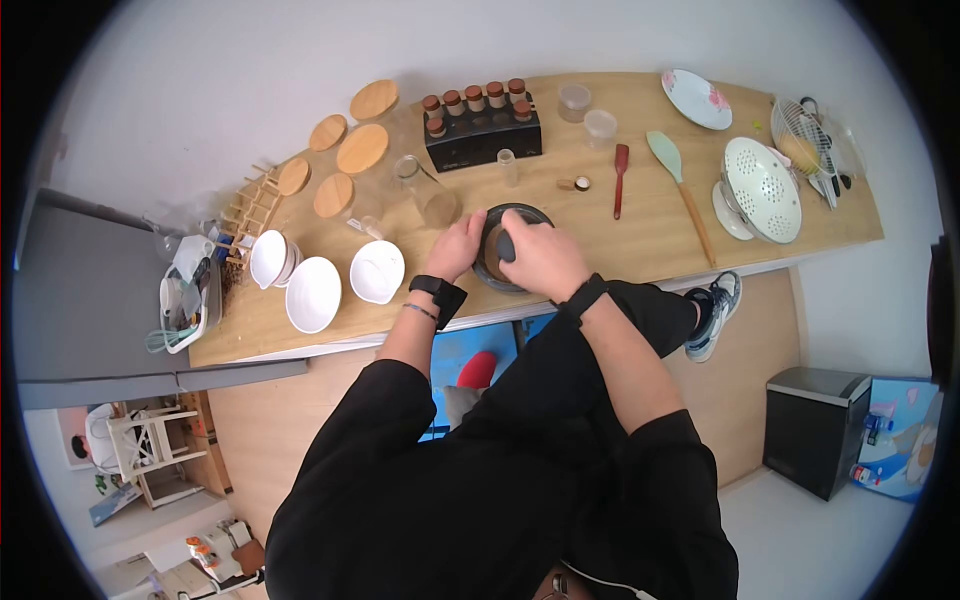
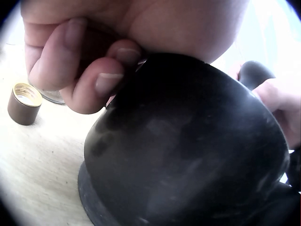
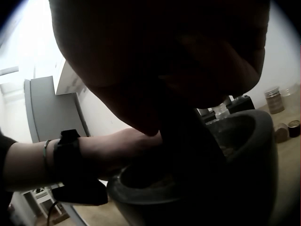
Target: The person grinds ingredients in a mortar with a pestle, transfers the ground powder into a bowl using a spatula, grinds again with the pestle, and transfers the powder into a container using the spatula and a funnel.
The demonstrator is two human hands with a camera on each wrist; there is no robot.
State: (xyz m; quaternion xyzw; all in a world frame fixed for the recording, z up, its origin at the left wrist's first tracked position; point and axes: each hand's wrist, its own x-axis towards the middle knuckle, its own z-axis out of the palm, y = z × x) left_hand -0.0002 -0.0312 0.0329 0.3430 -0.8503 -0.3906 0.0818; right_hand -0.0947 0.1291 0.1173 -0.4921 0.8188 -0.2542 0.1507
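Observation:
A dark grey stone mortar [image 1: 505, 287] stands near the table's front edge. My left hand [image 1: 459, 246] holds its left side, with fingers [image 2: 101, 82] curled at the rim in the left wrist view. My right hand [image 1: 548, 262] grips a dark pestle [image 1: 506, 247] from above, and its lower end reaches down into the bowl. In the right wrist view the pestle [image 3: 195, 134] leans inside the mortar [image 3: 256, 150], where some light ground matter shows at the bottom. Most of that matter is hidden by the hands and pestle.
Behind the mortar stand an uncapped small jar [image 1: 508, 168], a glass bottle [image 1: 432, 195] and a black spice rack [image 1: 485, 148]. White bowls [image 1: 377, 271] lie to the left. Rightward are a red spatula [image 1: 620, 180], a green spatula [image 1: 666, 156] and a white colander [image 1: 762, 190].

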